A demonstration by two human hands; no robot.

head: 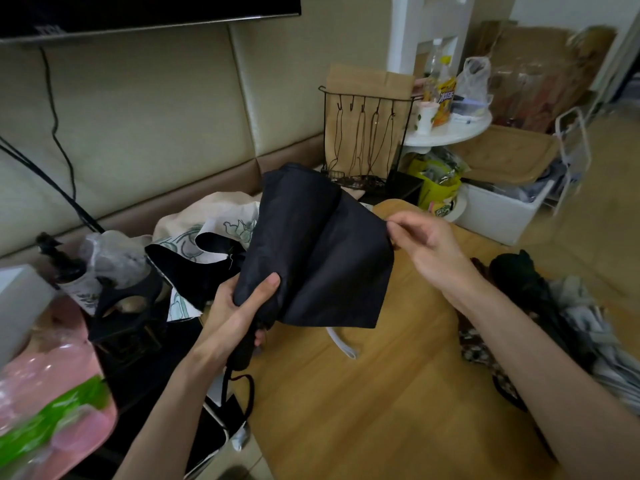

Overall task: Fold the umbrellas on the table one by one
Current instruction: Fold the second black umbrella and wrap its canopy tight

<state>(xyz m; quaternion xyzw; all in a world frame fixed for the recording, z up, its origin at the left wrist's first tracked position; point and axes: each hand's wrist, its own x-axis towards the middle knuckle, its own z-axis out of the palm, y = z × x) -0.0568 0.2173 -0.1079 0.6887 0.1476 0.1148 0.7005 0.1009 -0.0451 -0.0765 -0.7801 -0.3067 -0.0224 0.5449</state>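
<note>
A collapsed black umbrella (311, 244) is held up over the wooden table (381, 393), its canopy loose and hanging in flaps. My left hand (239, 306) grips its lower end, thumb across the fabric, with the black handle and wrist loop sticking out below. My right hand (426, 247) pinches the edge of one canopy flap at the right and holds it out sideways. A second umbrella (207, 230), cream with a green print and black lining, lies crumpled on the table behind the black one.
A black wire rack with hooks (363, 140) stands at the table's far edge. A dark bottle (69, 271) and pink plastic bag (52, 393) sit at the left. Dark cloth and patterned fabric (536, 306) lie at the right. A white strap (343, 344) lies mid-table.
</note>
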